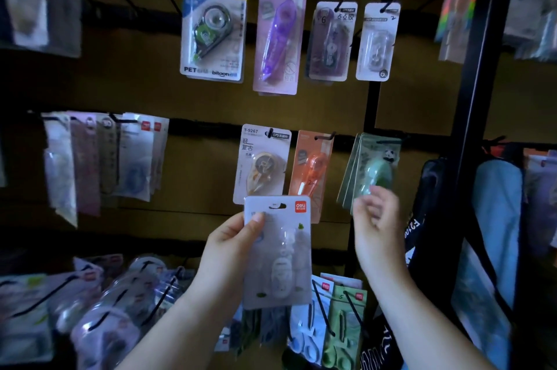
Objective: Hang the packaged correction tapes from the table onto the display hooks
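My left hand (232, 244) grips a white packaged correction tape (278, 252) by its left edge, thumb on the front, holding it upright before the display board. The pack has a red logo at its top right and a hang slot at the top. My right hand (376, 219) is raised to its right, blurred, fingers loosely curled, holding nothing, just below the green panda packs (373, 170) hanging on a middle-row hook. Beside them hang an orange pack (312, 164) and a white pack with a gold tape (262, 161).
The top row holds a blue pack (214, 26), a purple pack (280, 35) and two small packs (331, 41). More packs hang at left (102, 158) and on the low hooks (331, 318). A black rack post (479, 68) stands at right, bags beyond it.
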`<move>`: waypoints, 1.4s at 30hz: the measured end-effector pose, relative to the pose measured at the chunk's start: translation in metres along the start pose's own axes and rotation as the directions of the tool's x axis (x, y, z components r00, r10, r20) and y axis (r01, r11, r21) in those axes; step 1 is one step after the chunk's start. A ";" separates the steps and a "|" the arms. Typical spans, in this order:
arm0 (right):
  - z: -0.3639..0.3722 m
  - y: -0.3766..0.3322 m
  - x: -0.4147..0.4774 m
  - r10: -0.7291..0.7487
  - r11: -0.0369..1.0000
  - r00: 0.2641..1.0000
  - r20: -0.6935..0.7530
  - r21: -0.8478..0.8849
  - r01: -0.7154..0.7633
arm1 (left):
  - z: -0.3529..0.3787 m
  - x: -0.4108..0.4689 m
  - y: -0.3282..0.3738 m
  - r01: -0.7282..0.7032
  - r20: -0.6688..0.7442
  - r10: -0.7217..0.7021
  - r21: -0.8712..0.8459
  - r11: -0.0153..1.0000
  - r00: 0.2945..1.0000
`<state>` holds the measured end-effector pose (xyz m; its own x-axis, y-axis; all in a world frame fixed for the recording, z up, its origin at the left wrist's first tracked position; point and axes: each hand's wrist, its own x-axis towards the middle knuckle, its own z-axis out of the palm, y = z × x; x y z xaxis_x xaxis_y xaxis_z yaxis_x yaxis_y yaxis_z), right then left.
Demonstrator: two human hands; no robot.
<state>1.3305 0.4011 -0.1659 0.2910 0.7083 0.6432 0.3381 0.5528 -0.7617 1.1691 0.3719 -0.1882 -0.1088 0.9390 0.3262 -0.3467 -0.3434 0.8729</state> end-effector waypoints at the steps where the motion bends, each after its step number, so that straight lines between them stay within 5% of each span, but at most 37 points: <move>1: 0.005 -0.010 -0.007 0.005 0.999 0.992 0.127 0.042 -0.010 | -0.001 -0.001 0.003 -0.008 0.000 0.008 -0.011 1.000 1.000; 4: 0.020 -0.028 -0.019 0.013 0.999 0.906 0.423 0.043 -0.034 | -0.005 -0.006 0.012 -0.047 -0.008 0.047 -0.031 0.998 0.999; 8: 0.035 -0.039 -0.025 0.038 0.999 0.840 0.541 -0.019 -0.033 | -0.020 -0.010 0.023 -0.096 -0.042 0.096 -0.007 0.995 0.994; 20: 0.084 -0.066 -0.021 0.041 0.984 0.883 0.467 0.133 -0.116 | -0.067 -0.016 0.025 -0.110 -0.023 0.113 0.107 0.988 0.993; 32: 0.133 -0.104 -0.007 -0.043 0.998 0.904 0.426 0.063 0.018 | -0.099 0.004 0.056 -0.273 -0.061 0.284 0.148 0.951 0.957; 42: 0.140 -0.099 0.000 0.041 0.996 0.917 0.397 0.054 -0.068 | -0.095 0.010 0.055 -0.258 -0.060 0.272 0.176 0.950 0.960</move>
<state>1.1717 0.4080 -0.1019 -0.0748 0.8463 0.5274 0.2693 0.5264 -0.8065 1.0605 0.3642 -0.1708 -0.2547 0.8093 0.5293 -0.1374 -0.5720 0.8086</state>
